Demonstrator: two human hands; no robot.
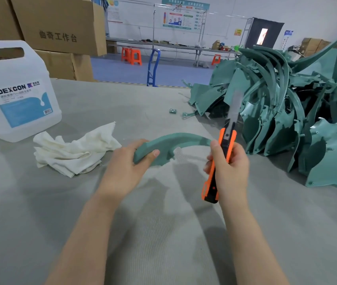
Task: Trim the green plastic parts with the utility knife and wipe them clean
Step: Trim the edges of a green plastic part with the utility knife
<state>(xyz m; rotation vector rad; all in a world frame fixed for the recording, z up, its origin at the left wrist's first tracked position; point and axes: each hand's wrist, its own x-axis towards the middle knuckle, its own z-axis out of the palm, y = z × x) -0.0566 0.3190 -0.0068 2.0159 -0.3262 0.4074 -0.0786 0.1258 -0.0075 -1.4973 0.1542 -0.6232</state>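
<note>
Fingers of the left hand [129,159] are gripping a part [175,140], steadying it while the right hand [230,167] is clasping the knife [220,161], blade up for trimming.

Curved green part [184,139], orange utility knife [226,140] upright, blade [234,108] extended

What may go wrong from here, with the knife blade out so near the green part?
1. The knife has its blade pushed far out; so long, it may flex or snap when it trims.
2. The left hand grips the green part near the knife in the right hand; a slip might cut the gripping hand.
</note>
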